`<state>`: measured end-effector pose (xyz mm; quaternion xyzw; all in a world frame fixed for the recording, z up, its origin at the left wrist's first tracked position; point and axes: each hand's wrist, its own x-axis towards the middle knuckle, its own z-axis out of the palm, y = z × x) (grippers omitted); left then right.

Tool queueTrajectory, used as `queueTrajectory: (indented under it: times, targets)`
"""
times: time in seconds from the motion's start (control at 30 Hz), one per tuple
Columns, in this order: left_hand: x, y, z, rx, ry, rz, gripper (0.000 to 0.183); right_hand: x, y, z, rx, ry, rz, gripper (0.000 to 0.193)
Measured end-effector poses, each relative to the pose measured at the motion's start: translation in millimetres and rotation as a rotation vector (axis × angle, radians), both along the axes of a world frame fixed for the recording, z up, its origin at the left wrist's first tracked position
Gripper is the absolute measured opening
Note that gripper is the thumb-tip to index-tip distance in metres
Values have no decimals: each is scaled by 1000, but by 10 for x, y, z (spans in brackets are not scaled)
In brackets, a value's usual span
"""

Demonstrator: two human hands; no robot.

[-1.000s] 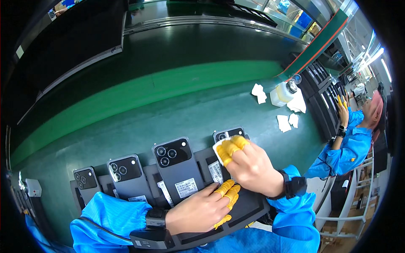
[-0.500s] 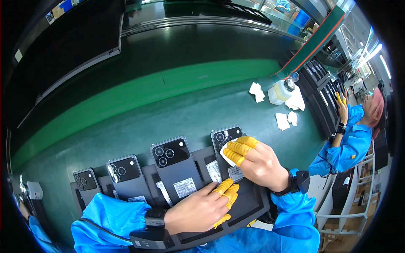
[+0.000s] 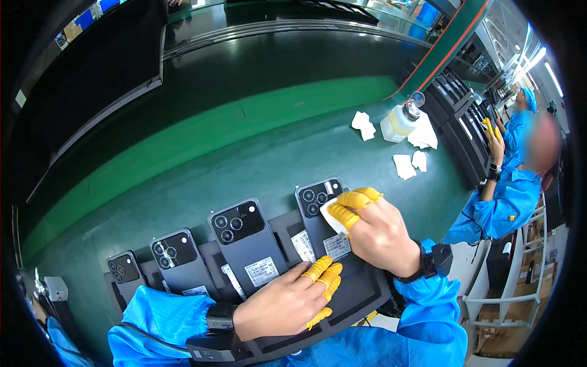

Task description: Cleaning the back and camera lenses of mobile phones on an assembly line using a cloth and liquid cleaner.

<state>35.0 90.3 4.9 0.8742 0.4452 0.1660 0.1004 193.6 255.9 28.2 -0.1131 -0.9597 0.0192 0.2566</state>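
My right hand (image 3: pixel 382 235), with yellow finger cots on its fingertips, pinches a folded white wipe (image 3: pixel 331 216) against the back of the rightmost dark phone (image 3: pixel 313 227), beside its camera block. Yellow cots cover fingers of my left hand (image 3: pixel 287 300) too; it lies with fingers spread near that phone's lower end, over the black tray (image 3: pixel 367 290). Whether it presses the phone or only the tray is hard to make out. Left of it, a second phone (image 3: pixel 252 244) lies face down in the tray, its label showing. Two more phones (image 3: pixel 183 263) lie further left.
On the green bench (image 3: pixel 153 189), a translucent bottle (image 3: pixel 397 124) stands at the back right among white wipes (image 3: pixel 403 166). A dark monitor-like panel (image 3: pixel 92 73) rises at the back left. Co-workers in blue (image 3: pixel 504 202) handle black trays (image 3: pixel 452 122) at the right.
My right hand has drawn the wipe off the lower camera lens, to the block's lower right edge. My left hand stays nearly in place. The view has shifted slightly.
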Motion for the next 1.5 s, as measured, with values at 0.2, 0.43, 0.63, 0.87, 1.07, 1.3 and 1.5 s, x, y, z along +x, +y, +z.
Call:
queueTrajectory:
  times: [0.2, 0.43, 0.63, 0.87, 1.07, 1.3, 1.5]
  targets:
    - [6, -6, -8, 1, -49, -17, 36, -47, -208, -93, 64, -42, 37, 34]
    - [24, -21, -73, 1, -159, 11, 26, 87, -232, 146, 50, -11, -76, 37]
    - [0, -22, -24, 47, -32, 7, 49, 70, -208, 137, 16, -30, -68, 37]
    - [17, -31, -58, 66, -98, 7, 28, -55, -191, -115, 25, -59, -61, 16]
    - [16, -29, -13, -14, -65, -34, 27, -146, -261, -55, 15, -30, 47, 18]
    - [19, -15, -58, 101, -101, 20, 42, 108, -247, 133, 7, -19, -129, 33]
    - [40, -23, -98, 91, -152, 21, 36, -48, -214, 21, 36, -20, -66, 27]
